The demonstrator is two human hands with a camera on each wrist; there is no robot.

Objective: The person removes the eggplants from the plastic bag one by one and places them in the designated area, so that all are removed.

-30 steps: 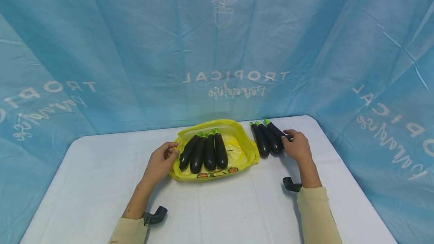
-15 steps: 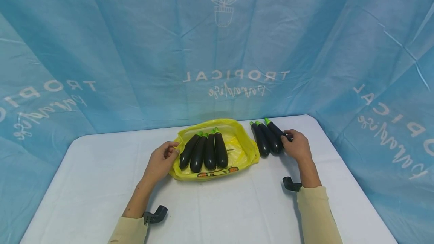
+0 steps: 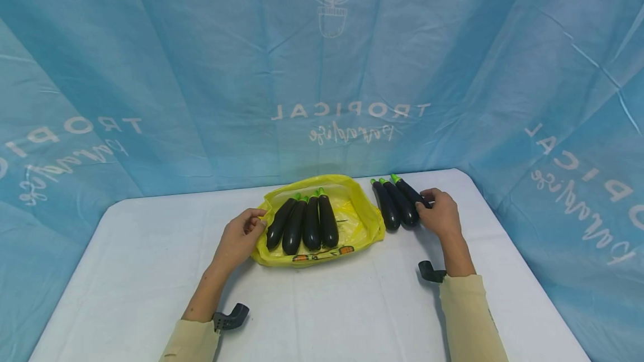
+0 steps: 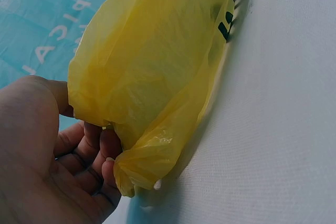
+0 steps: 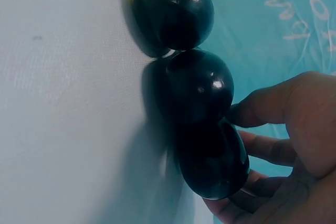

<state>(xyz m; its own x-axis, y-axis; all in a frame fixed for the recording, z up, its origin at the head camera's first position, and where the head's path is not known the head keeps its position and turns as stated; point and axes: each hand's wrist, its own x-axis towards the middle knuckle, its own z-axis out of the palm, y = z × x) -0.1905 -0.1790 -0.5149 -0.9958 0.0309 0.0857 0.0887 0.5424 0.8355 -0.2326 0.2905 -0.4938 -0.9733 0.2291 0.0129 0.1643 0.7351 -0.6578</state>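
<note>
Right of centre in the frame: right hand (image 3: 440, 214), gripping an eggplant (image 3: 410, 191); two more eggplants (image 3: 402, 204) alongside, to its left. Left of centre: left hand (image 3: 241, 239), pinching the rim of a yellow bag (image 3: 358, 221); inside, four eggplants (image 3: 312, 225). Beneath all, white tabletop (image 3: 332, 312); behind, blue curtain (image 3: 226, 71).
</note>
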